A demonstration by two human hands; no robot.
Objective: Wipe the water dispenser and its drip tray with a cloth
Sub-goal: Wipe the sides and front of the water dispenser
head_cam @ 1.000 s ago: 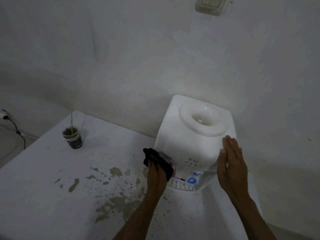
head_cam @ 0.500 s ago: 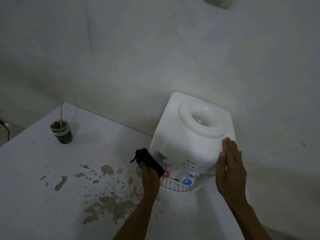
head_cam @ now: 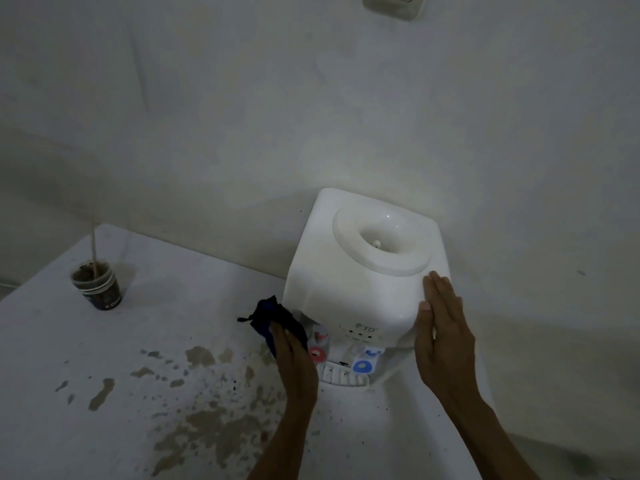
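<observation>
Table (head_cam: 104,341) left of dispenser (head_cam: 346,289) open; cup (head_cam: 98,287) far left

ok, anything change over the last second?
Little. The left hand slid the dark cloth slightly left along the water dispenser front, uncovering the red tap. The camera shifted too. Unchanged: right hand flat against the dispenser's right side, cloth gripped, drip tray not yet wiped, cup in place.

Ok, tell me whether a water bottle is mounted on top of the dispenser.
No: the dispenser has an open, empty funnel on top, with no bottle seated in it.
</observation>
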